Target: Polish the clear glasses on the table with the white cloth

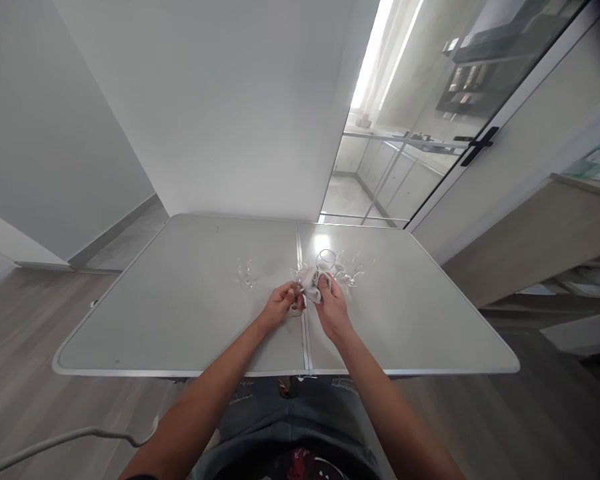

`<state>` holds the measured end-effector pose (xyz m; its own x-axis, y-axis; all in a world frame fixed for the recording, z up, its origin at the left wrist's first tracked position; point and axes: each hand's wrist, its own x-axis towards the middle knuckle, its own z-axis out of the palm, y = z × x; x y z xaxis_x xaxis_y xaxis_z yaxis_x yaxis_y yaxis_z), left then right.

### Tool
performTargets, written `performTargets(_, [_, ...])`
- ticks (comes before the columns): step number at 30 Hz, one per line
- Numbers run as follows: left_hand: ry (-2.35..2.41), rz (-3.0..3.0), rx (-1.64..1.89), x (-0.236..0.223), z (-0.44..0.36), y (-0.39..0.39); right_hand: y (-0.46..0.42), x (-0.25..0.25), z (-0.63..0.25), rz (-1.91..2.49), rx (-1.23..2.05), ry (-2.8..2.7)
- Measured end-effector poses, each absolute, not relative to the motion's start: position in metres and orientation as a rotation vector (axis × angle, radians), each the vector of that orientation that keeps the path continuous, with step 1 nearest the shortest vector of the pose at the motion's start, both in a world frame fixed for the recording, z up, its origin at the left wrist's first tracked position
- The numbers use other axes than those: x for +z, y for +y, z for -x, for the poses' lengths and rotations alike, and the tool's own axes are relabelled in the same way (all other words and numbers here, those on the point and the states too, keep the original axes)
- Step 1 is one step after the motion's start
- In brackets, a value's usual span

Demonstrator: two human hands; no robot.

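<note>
Over the middle seam of the table, my left hand (280, 301) is closed around the stem of a clear stemmed glass (299, 273). A crumpled white cloth (312, 288) is gripped in my right hand (333, 305), pressed against the right side of that glass. The cloth and fingers hide part of the bowl. Just beyond my right hand stands a clear round glass (326, 259), with more clear stemmed glasses (351, 275) to its right. Left of my hands another small stemmed glass (248, 275) stands by itself.
The pale folding table (180, 320) has a metal rim and a centre seam. A white wall (220, 120) rises behind it. To the right are a glass sliding door (390, 153) with a black handle (480, 147) and a wooden shelf (545, 233). A white cable (75, 435) hangs lower left.
</note>
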<state>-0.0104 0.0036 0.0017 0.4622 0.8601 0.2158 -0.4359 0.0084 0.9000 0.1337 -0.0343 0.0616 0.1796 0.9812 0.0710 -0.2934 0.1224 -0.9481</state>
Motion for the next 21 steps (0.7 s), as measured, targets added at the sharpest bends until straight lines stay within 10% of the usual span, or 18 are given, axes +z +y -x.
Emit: performTargets(21, [0.630, -1.148, 1.298, 0.005, 0.012, 0.007, -0.034, 0.049, -0.162, 1.120, 0.300, -2.208])
